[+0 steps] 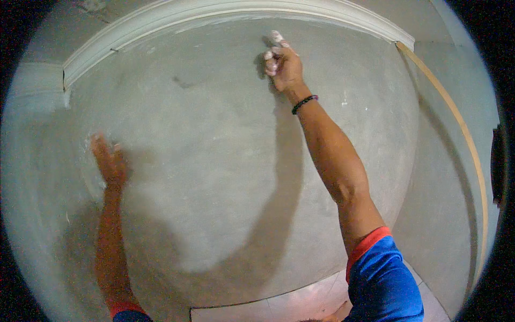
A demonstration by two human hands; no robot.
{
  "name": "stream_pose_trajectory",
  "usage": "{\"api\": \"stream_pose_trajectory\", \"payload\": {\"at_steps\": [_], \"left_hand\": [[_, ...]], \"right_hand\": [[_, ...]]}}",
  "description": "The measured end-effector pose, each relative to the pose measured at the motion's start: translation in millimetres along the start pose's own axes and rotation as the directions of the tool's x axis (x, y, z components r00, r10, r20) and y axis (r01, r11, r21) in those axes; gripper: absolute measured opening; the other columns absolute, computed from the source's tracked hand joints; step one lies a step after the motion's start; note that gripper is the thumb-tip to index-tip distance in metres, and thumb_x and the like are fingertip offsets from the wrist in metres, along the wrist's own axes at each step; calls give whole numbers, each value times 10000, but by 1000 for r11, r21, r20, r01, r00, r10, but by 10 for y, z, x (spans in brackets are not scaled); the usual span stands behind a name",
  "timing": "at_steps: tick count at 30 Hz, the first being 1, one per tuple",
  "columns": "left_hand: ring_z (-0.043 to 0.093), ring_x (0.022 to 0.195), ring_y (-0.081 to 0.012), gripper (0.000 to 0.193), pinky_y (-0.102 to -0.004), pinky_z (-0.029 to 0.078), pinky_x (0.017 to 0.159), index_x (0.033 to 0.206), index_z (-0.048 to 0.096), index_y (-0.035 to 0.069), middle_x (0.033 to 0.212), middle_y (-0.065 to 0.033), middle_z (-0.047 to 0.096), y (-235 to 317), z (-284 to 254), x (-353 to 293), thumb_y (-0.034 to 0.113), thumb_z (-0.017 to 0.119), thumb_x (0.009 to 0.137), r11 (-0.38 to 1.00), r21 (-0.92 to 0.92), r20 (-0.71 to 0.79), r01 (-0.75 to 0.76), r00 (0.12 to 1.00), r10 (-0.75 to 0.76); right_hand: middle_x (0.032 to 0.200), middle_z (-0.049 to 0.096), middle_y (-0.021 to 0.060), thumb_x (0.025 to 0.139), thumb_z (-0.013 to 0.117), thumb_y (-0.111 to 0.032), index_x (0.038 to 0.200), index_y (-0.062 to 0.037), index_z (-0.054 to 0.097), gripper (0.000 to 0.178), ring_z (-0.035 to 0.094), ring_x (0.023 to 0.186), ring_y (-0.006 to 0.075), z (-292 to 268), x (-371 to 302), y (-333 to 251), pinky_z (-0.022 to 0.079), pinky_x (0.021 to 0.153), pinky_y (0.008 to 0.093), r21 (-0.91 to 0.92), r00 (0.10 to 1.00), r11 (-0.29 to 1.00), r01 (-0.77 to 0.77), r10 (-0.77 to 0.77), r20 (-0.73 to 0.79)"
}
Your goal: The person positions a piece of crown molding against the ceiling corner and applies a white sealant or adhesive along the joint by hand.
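Observation:
Below the white cornice moulding (236, 9), my right hand (283, 63) is raised close to the grey plastered wall (214, 123). Its index finger points up while the other fingers curl loosely. White paste coats the fingers, and no tool shows in them. A dark beaded bracelet (304, 104) circles that wrist. Lower and to the left, my left hand (110, 161) is held up at the wall with its fingers spread, slightly blurred. It appears to hold nothing; whether its palm touches the wall I cannot tell.
A long, thin wooden strip (456, 115) runs down the right side from the cornice's end. Pale tiles (306, 295) lie at the bottom. A dark object (498, 166) stands at the right edge. Shadows of my arms fall across the wall.

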State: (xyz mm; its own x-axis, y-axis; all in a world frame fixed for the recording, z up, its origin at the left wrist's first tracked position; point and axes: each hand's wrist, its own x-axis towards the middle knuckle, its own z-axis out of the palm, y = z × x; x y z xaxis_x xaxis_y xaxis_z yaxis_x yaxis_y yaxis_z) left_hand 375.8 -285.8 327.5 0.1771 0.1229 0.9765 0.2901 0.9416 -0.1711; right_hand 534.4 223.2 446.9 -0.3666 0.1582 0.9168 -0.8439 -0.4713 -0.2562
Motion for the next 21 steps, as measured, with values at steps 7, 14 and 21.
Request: {"api": "stream_pose_trajectory", "payload": {"at_steps": [7, 14, 21], "left_hand": [[320, 1311, -428, 678, -548, 231, 1088, 1463, 325, 33, 1425, -254, 336, 2910, 382, 552, 388, 528, 921, 864, -417, -174, 282, 908, -380], [352, 1268, -419, 693, -560, 242, 1049, 1439, 347, 43, 1369, -240, 377, 3255, 437, 996, 374, 582, 878, 941, -290, -276, 174, 926, -257], [350, 1268, -416, 688, -558, 241, 1053, 1427, 348, 26, 1370, -233, 377, 3179, 421, 750, 359, 587, 875, 940, -256, -256, 227, 922, -292]], "right_hand": [[698, 572, 68, 874, 510, -125, 1177, -80, 554, 309, 416, 486, 133, -190, 323, -240, 332, 416, 279, -231, 997, 970, -78, 75, -23], [742, 614, 100, 875, 534, -163, 924, -7, 570, 167, 485, 521, 111, -1390, 2054, -2074, 369, 423, 248, -895, 789, 101, 435, -522, 324], [757, 633, 118, 841, 593, -174, 845, -12, 565, 165, 487, 514, 107, -494, 2014, -1857, 369, 406, 257, -783, 980, 621, 32, -175, -98]]}}
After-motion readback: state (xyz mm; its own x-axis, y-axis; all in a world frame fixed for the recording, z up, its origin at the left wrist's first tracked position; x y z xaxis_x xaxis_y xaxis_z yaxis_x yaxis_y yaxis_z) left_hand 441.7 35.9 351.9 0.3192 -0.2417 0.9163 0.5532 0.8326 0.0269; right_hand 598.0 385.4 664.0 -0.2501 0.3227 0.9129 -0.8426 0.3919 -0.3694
